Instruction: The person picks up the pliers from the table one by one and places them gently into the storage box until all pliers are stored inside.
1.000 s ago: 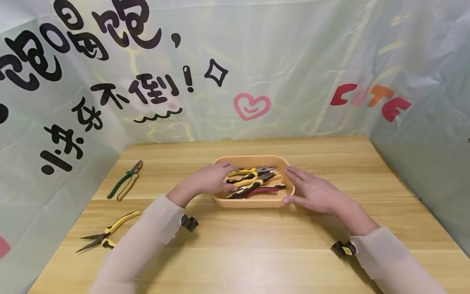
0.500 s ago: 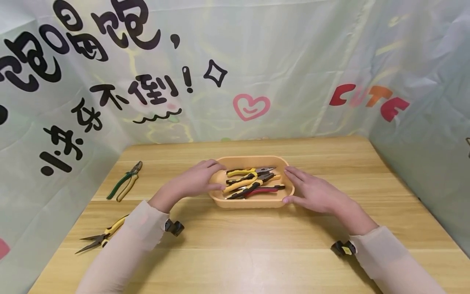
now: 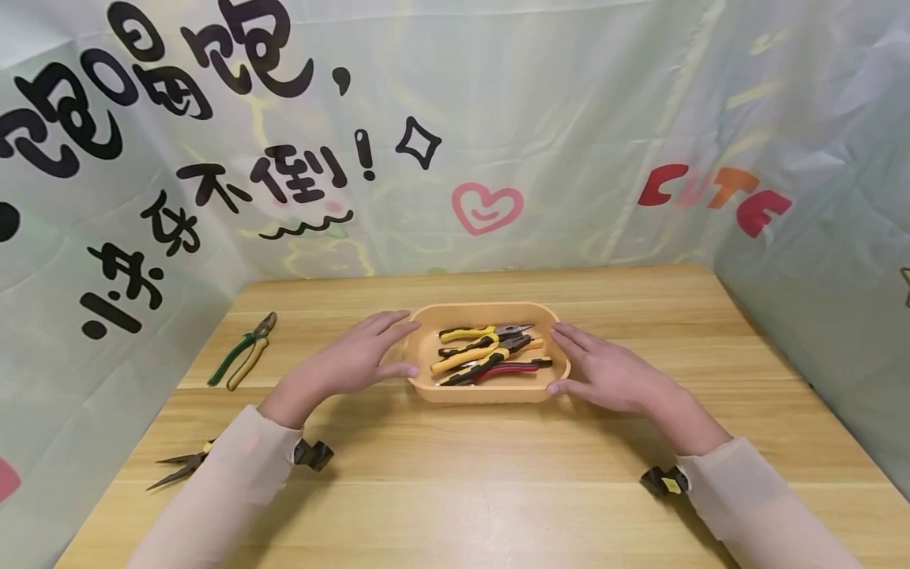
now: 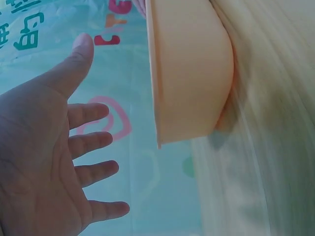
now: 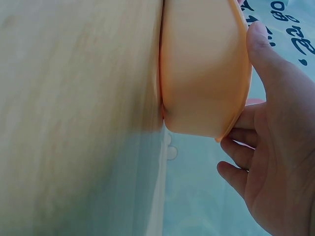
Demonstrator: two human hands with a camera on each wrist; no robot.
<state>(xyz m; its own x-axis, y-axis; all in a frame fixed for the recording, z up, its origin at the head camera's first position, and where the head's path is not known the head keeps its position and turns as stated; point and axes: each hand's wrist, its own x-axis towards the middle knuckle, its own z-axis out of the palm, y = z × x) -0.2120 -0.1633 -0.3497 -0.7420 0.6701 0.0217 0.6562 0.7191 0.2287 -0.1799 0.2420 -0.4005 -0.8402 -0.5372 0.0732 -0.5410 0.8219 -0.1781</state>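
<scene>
A peach-orange plastic bin stands on the table, holding several pliers with yellow, black and red handles. My left hand is beside its left end, fingers spread and thumb apart. In the left wrist view that palm holds nothing, and a gap shows between the hand and the bin. At the other end, my right hand rests on the bin's rim, thumb at the near corner and fingers at the far one. In the right wrist view, thumb and fingertips touch the rim.
Green-and-cream handled pliers lie at the table's left. Nearer, yellow-handled long-nose pliers lie with jaws spread, partly covered by my left sleeve. A printed cloth backdrop rises behind and beside the table.
My left hand has drawn back leftward out of the bin to beside its left end, and its sleeve now covers more of the long-nose pliers. The right hand stays put.
</scene>
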